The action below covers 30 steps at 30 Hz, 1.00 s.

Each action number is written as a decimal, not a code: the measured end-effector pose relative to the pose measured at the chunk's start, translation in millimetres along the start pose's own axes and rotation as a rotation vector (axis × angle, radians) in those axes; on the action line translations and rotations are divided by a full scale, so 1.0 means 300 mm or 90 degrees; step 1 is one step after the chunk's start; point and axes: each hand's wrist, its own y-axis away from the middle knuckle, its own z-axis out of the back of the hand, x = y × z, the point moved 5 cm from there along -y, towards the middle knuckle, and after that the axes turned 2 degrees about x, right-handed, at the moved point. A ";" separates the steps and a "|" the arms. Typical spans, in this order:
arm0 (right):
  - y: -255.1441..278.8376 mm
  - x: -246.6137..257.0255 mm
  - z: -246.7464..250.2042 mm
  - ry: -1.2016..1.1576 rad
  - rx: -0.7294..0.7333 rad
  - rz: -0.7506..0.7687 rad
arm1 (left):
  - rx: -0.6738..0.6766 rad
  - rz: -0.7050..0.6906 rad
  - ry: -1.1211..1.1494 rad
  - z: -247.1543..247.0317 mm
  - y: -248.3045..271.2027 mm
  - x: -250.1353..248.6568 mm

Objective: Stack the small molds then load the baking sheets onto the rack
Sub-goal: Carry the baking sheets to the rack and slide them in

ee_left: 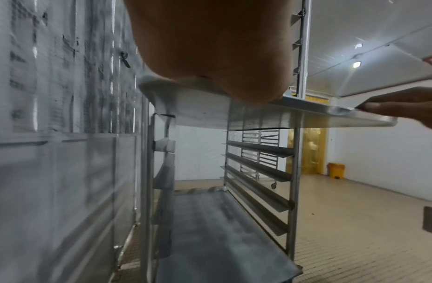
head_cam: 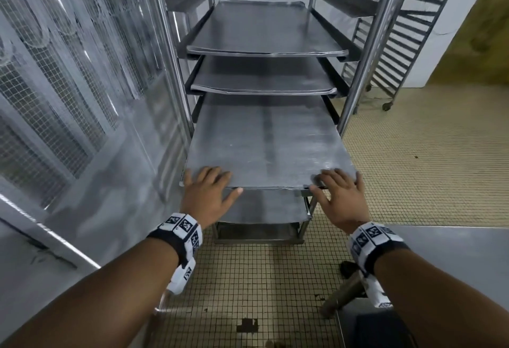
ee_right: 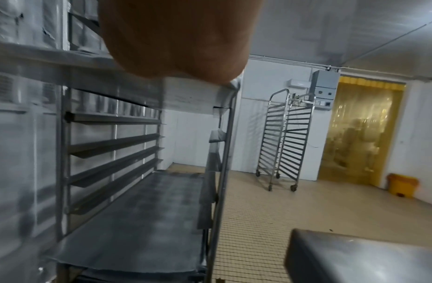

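A flat metal baking sheet (head_cam: 264,144) sticks halfway out of the steel rack (head_cam: 366,53), resting on its side rails. My left hand (head_cam: 210,190) lies flat with spread fingers on the sheet's near left corner. My right hand (head_cam: 340,196) lies the same way on the near right corner. From below, the left wrist view shows the sheet's underside (ee_left: 258,116), my left palm (ee_left: 210,47) and the right hand's fingers (ee_left: 403,105) at the edge. Two more sheets (head_cam: 261,28) (head_cam: 261,77) sit fully in on higher rails, and another sheet (head_cam: 264,207) sits lower down. No small molds are in view.
A metal wall with mesh panels (head_cam: 55,99) runs close along the rack's left. A second, bare rack on wheels (ee_right: 285,137) stands at the back right, near a yellow strip curtain (ee_right: 360,130) and a yellow bin (ee_right: 402,184). A steel table corner (head_cam: 451,251) is by my right arm.
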 end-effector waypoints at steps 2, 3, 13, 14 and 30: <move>0.003 -0.051 0.009 0.014 0.002 0.009 | 0.017 -0.010 -0.022 0.010 0.004 0.050; 0.005 -0.068 0.012 0.021 0.002 0.026 | 0.028 -0.025 -0.027 0.015 0.009 0.069; 0.004 -0.079 0.011 0.062 0.005 0.079 | 0.064 -0.081 0.001 0.023 0.007 0.128; 0.002 -0.077 0.010 0.060 0.007 0.079 | 0.069 -0.077 0.004 0.022 0.001 0.133; -0.180 -0.094 -0.042 0.011 -0.039 0.064 | 0.048 -0.028 0.029 -0.010 -0.176 0.170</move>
